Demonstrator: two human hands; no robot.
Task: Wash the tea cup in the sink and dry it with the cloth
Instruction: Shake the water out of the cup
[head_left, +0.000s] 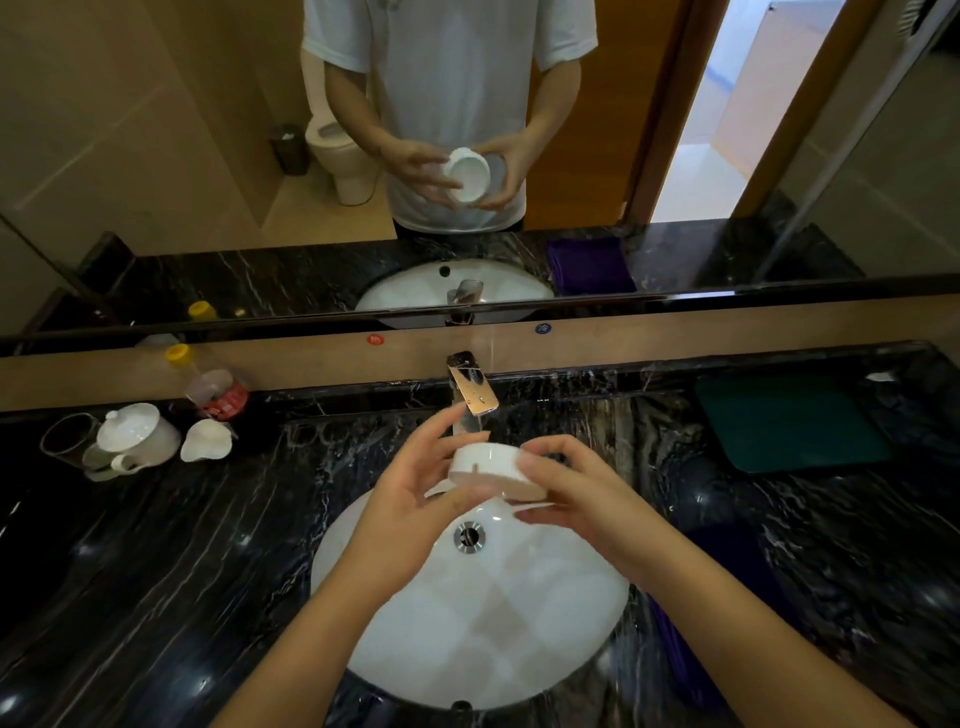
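A black white-veined marble counter (156, 571) is seen around an oval white ceramic sink (467, 623). A folded purple cloth (727, 571) lies just right of the sink, partly hidden by the right forearm. A small white ceramic tea cup (491, 467) is held on its side over the basin, below the chrome tap (472, 384). It is gripped by the curled right hand (571, 488); the left hand (415, 493), fingers fairly straight, seems to touch its other side.

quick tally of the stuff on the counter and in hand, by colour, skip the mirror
white: 3, cup, lidded teapot, shell-shaped dish
green: 1, mat
purple: 1, cloth
clear: 2, glass, yellow-capped bottle
total: 7
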